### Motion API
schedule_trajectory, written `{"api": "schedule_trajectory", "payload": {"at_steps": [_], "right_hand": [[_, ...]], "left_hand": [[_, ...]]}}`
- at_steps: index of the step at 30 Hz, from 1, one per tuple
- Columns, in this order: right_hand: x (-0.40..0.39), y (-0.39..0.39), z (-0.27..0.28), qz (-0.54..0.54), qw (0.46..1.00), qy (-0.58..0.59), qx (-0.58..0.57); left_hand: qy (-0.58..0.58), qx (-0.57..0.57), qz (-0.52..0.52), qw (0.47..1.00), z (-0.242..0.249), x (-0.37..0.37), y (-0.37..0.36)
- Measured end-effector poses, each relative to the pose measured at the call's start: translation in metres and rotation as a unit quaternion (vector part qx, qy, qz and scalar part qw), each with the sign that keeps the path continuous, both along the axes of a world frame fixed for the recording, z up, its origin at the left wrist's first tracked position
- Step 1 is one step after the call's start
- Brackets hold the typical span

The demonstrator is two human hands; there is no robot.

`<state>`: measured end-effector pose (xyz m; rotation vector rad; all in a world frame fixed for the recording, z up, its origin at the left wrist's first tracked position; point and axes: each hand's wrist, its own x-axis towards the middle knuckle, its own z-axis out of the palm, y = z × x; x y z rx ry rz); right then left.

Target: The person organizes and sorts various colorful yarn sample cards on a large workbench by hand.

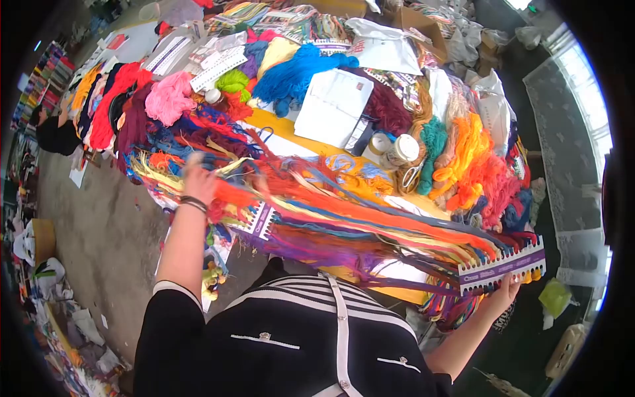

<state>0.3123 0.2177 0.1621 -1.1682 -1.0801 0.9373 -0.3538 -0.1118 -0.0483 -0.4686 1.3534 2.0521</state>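
- Striped black cardigan (297, 337) nearest, below.
- Right hand (506, 291) pinching thread card (503, 264) edge.
- Left hand (198, 178), blurred, gripping yarn strands (370, 218) over bench (291, 129).

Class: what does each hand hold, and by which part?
Right hand: thread card, by its lower edge. Left hand: far ends of the threads.

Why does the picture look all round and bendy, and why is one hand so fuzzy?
In the head view, a fisheye lens bends the edges and leaves dark corners. The left hand is smeared by motion blur over the coloured threads. The right hand, holding the thread card, looks sharper. The window at the right is glaringly bright.
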Motion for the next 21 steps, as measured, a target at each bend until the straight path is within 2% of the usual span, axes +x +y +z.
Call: {"api": "schedule_trajectory", "payload": {"at_steps": [1, 2, 3, 4, 5, 6, 7, 8, 9, 11, 12, 13, 16, 17, 20, 21], "right_hand": [[0.005, -0.001, 0.003, 0.003, 1.0, -0.018, 0.006], [0.005, -0.001, -0.004, 0.02, 0.999, -0.042, 0.022], [-0.018, -0.009, -0.007, 0.006, 1.0, -0.028, 0.009], [-0.022, -0.01, -0.021, 0.088, 0.995, -0.011, -0.054], [-0.05, -0.016, -0.03, 0.082, 0.991, -0.073, -0.081], [-0.095, -0.036, -0.017, 0.139, 0.981, -0.036, -0.128], [-0.108, -0.04, -0.036, 0.218, 0.966, -0.022, -0.138], [-0.14, -0.053, -0.034, 0.234, 0.956, -0.023, -0.178], [-0.163, -0.064, -0.032, 0.279, 0.938, -0.001, -0.208], [-0.197, -0.082, -0.025, 0.369, 0.905, 0.054, -0.204], [-0.212, -0.09, -0.009, 0.392, 0.882, 0.117, -0.234], [-0.219, -0.094, -0.007, 0.423, 0.86, 0.153, -0.239], [-0.228, -0.1, 0.009, 0.442, 0.833, 0.178, -0.282], [-0.23, -0.1, 0.001, 0.416, 0.851, 0.155, -0.28], [-0.233, -0.1, -0.007, 0.367, 0.912, 0.035, -0.178], [-0.231, -0.099, -0.008, 0.366, 0.912, 0.036, -0.179]], "left_hand": [[-0.08, -0.018, 0.157, 0.984, 0.026, -0.005, -0.004], [-0.051, 0.059, 0.187, 0.979, 0.015, -0.007, -0.007], [-0.026, 0.07, -0.057, 0.996, -0.049, -0.041, -0.038], [-0.025, 0.074, -0.067, 0.995, 0.004, -0.001, -0.002], [-0.011, -0.168, -0.067, 0.983, 0.068, 0.063, 0.046], [0.107, -0.148, -0.116, 0.976, 0.053, 0.083, 0.065], [0.14, -0.094, -0.195, 0.966, 0.071, 0.115, 0.089], [0.195, -0.029, -0.266, 0.943, 0.095, 0.148, 0.113], [0.19, 0.004, -0.303, 0.934, 0.145, 0.186, 0.135], [0.317, 0.113, -0.373, 0.865, 0.175, 0.221, 0.163], [0.366, 0.148, -0.388, 0.833, 0.194, 0.235, 0.177], [0.382, 0.173, -0.389, 0.821, 0.206, 0.244, 0.187], [0.334, 0.24, -0.368, 0.834, 0.215, 0.262, 0.208], [0.284, 0.27, -0.359, 0.847, 0.218, 0.267, 0.211], [0.131, 0.305, -0.371, 0.867, 0.228, 0.275, 0.21], [0.141, 0.29, -0.382, 0.866, 0.227, 0.278, 0.211]]}}
